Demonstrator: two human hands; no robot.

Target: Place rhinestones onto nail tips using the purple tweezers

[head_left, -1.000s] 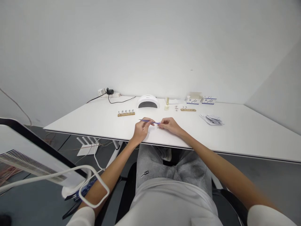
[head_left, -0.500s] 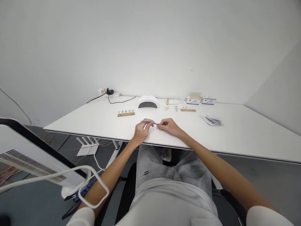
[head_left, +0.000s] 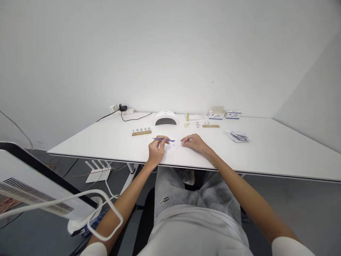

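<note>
My left hand (head_left: 156,151) is closed round a slim blue-purple tool (head_left: 171,140), pen-like in outline, whose tip points right. Whether it is a pair of tweezers or a pusher cannot be made out. My right hand (head_left: 196,143) rests on the white table, thumb and fingers pinched at a tiny whitish piece, too small to name. A gap separates the tool's tip from these fingertips. Between the two hands lies a thin, pale, see-through sheet (head_left: 172,146), its edges hard to see.
Behind my hands stands a white nail lamp (head_left: 165,116). A wooden strip with several nail-tip stands (head_left: 141,132) lies left; another strip (head_left: 211,126) lies right, near a small bottle (head_left: 187,124). Packets (head_left: 237,136) and boxes (head_left: 217,113) are further right. A monitor (head_left: 39,181) borders the left.
My hands have drawn apart: the left, with the blue-purple tool, has moved left, and the tool's tip has come away from my right fingertips. The view has shifted slightly.
</note>
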